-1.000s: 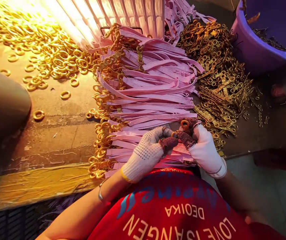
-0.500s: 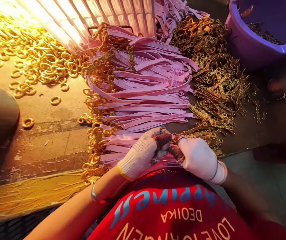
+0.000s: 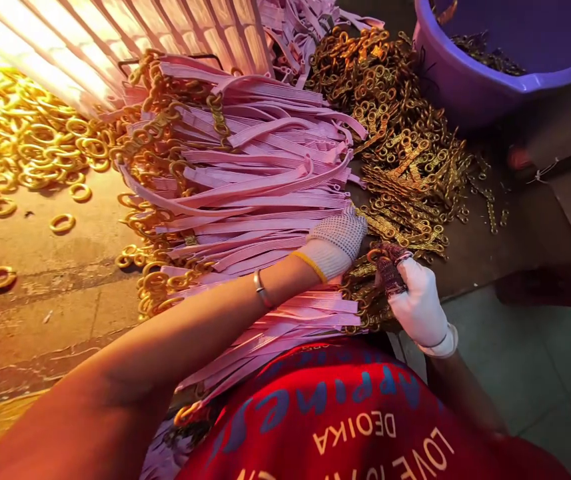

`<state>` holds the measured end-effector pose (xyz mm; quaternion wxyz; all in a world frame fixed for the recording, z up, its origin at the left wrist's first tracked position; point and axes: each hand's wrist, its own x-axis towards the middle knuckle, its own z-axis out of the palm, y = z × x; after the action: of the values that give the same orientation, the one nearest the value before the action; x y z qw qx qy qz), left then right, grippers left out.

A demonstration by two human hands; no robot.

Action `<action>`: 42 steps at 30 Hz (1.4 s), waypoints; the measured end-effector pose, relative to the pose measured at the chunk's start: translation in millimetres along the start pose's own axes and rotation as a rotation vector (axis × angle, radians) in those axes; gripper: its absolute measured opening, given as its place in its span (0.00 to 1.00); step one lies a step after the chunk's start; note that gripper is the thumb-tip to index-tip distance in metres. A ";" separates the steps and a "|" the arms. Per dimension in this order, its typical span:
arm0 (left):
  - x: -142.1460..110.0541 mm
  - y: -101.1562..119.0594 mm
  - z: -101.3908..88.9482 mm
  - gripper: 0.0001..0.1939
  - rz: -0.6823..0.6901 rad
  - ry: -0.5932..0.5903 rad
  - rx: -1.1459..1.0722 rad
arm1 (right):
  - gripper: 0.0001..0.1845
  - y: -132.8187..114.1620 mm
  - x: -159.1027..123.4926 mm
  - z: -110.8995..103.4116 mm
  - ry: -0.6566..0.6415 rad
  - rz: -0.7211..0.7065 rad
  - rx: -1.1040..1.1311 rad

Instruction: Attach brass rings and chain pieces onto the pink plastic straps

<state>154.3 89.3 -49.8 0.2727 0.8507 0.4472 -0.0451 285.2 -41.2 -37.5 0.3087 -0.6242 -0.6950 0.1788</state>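
My left hand [image 3: 341, 239], in a white dotted glove with a yellow cuff, reaches over the right ends of the pink straps [image 3: 270, 180]. Its fingers point down and away beside the pile of gold chain pieces [image 3: 405, 167] and are mostly hidden. My right hand [image 3: 410, 293], in a white glove with dark fabric on the fingers, is closed just to the right. A gold link [image 3: 377, 255] shows at its fingertips. More gold chain pieces [image 3: 365, 310] lie below, at the ends of the nearer straps.
Gold rings [image 3: 40, 147] lie heaped and scattered on the wooden table [image 3: 75, 267] at left. Behind the straps stands a ribbed, brightly lit basket [image 3: 205, 33]. A purple tub [image 3: 465, 80] with chain pieces inside is at the back right. Tiled floor [image 3: 515, 353] shows at right.
My hands have come apart. My left hand has moved forward to the edge of the chain pile; my right hand has shifted slightly right. The view has turned, moving the table's contents leftward.
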 end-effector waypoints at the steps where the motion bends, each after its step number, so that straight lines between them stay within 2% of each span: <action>1: -6.2 -3.7 -1.7 0.17 0.001 0.029 -0.028 | 0.16 0.7 -0.3 -1.0 0.011 -0.030 -0.011; 3: -28.4 -13.5 -7.9 0.11 -0.002 0.073 -0.202 | 0.20 0.3 0.3 -1.7 0.028 -0.103 -0.055; 4: -43.0 -18.5 -12.1 0.08 -0.014 0.084 -0.358 | 0.22 -1.4 1.2 -1.1 0.021 -0.143 -0.074; 6: -74.3 -26.5 -20.5 0.06 -0.087 0.022 -0.702 | 0.25 -8.3 4.2 2.3 -0.040 -0.207 -0.109; 8: -102.3 -30.3 -25.6 0.09 -0.187 -0.023 -0.955 | 0.24 -19.2 7.7 8.7 -0.144 -0.229 -0.191; 10: -122.4 -30.4 -24.7 0.15 -0.249 -0.038 -1.079 | 0.22 -32.0 10.3 16.6 -0.268 -0.216 -0.347; 12: -134.3 -28.7 -18.4 0.18 -0.264 -0.014 -1.062 | 0.21 -43.5 11.0 23.9 -0.381 -0.203 -0.493; 14: -140.9 -26.1 -9.7 0.15 -0.245 0.092 -0.951 | 0.20 -51.3 9.9 29.1 -0.466 -0.209 -0.579; 16: -145.5 -22.9 -1.3 0.12 -0.240 0.215 -0.882 | 0.19 -55.3 7.7 31.4 -0.504 -0.217 -0.618; 18: -150.1 -20.0 5.7 0.14 -0.280 0.277 -0.944 | 0.18 -57.0 4.9 31.7 -0.497 -0.223 -0.632; 20: -155.2 -19.0 12.9 0.16 -0.328 0.285 -1.063 | 0.17 -58.3 2.1 31.6 -0.472 -0.242 -0.629; 22: -160.4 -21.2 21.8 0.16 -0.307 0.294 -1.072 | 0.18 -59.8 -0.3 32.5 -0.457 -0.259 -0.632; 27: -168.9 -37.7 46.3 0.10 -0.041 0.307 -0.683 | 0.19 -64.1 -3.2 36.2 -0.489 -0.270 -0.631; 29: -169.5 -43.3 49.2 0.10 -0.003 0.286 -0.635 | 0.19 -66.8 -3.3 34.1 -0.514 -0.254 -0.605; 35: -170.8 -41.9 35.0 0.14 -0.163 0.260 -0.773 | 0.14 -76.3 -1.6 22.6 -0.587 -0.198 -0.543; 38: -173.0 -40.6 33.7 0.12 -0.137 0.263 -0.789 | 0.09 -75.5 -1.7 26.9 -0.609 -0.145 -0.584; 42: -170.3 -42.4 43.1 0.06 -0.119 0.200 -0.776 | 0.09 -71.2 -7.3 36.9 -0.656 -0.260 -0.583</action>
<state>26.7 -38.7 -49.6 0.5256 0.6574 0.5037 0.1944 207.4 -54.5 -21.4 -0.0964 -0.5030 -0.8499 0.1237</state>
